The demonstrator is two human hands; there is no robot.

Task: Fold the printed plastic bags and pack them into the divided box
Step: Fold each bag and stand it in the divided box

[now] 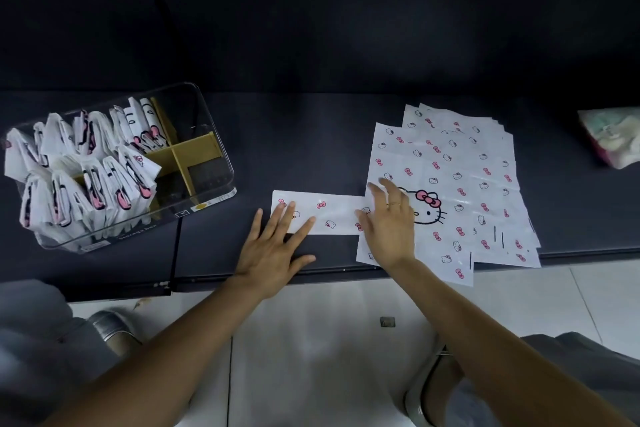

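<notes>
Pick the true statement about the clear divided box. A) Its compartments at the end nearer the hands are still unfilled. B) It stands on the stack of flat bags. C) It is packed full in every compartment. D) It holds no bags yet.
A: the folded bags fill the far-left part of the divided box, while the compartments beside its tan divider show none.

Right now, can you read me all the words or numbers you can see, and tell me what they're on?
"Storage Box": on the front of the clear divided box, small and upside down, only just readable.
Labels on the box's near right edge: too small and blurred to read.
Printed plastic bags: cat faces and pink bows only, no words visible.
Folded strip under both hands: pictures only.
</notes>
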